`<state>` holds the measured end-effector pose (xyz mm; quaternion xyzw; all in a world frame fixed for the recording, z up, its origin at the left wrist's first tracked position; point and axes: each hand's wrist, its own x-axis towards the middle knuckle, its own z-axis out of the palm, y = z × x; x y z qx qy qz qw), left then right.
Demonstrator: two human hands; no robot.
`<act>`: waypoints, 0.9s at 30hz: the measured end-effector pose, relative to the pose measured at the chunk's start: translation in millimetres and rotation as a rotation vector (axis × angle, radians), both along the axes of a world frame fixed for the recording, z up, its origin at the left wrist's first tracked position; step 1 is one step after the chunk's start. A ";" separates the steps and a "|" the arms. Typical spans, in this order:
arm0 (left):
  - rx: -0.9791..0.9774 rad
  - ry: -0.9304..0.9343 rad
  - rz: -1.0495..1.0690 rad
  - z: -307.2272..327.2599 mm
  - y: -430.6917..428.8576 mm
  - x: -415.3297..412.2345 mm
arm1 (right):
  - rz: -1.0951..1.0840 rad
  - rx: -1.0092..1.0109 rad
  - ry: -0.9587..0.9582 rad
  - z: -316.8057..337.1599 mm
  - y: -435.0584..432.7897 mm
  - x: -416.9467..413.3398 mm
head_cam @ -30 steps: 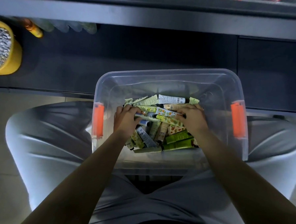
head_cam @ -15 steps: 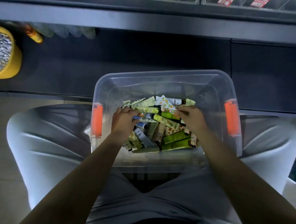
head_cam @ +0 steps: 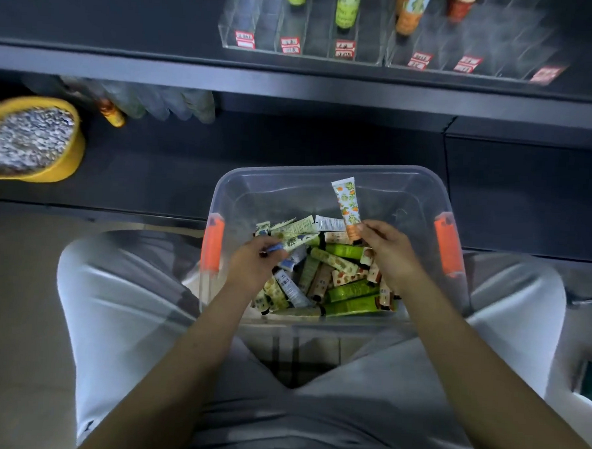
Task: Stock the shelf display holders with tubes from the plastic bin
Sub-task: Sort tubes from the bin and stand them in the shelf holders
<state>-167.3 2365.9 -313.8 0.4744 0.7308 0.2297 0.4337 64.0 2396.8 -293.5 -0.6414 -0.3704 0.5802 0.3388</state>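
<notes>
A clear plastic bin (head_cam: 328, 172) with orange handles sits between my knees, its floor covered by several small tubes (head_cam: 339, 281). My right hand (head_cam: 387, 253) pinches an orange-patterned tube (head_cam: 345, 204) by its cap end and holds it upright above the pile. My left hand (head_cam: 256, 267) is over the left side of the pile, fingers curled round a blue-ended tube (head_cam: 277, 246). Clear display holders (head_cam: 375, 57) with red price tags stand on the upper shelf, with green and orange tubes standing in some slots.
A yellow tub (head_cam: 61, 164) of grey granules stands on the lower shelf at the left, next to several clear bottles (head_cam: 157, 102). The dark shelf edge (head_cam: 295, 83) runs across above the bin. My legs in light trousers flank the bin.
My right hand has lifted the orange-patterned tube out of the pile and stood it upright. My left hand has picked up a blue-ended tube. The view has tilted up, showing the display holders.
</notes>
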 end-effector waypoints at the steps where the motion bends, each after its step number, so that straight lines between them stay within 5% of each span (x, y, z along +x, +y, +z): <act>1: -0.013 -0.095 0.066 8.5 -3.8 1.6 | -0.008 0.002 0.048 3.8 -1.6 -1.3; 5: -0.049 -0.459 0.225 45.8 -12.1 12.7 | -0.030 0.028 0.175 23.4 -4.0 -5.4; 18: 0.071 -1.091 0.358 119.3 3.0 28.1 | 0.000 0.235 0.289 109.0 6.0 -22.1; 27: 0.160 -1.125 0.348 159.5 26.9 23.5 | 0.013 0.379 0.271 148.2 24.3 -30.7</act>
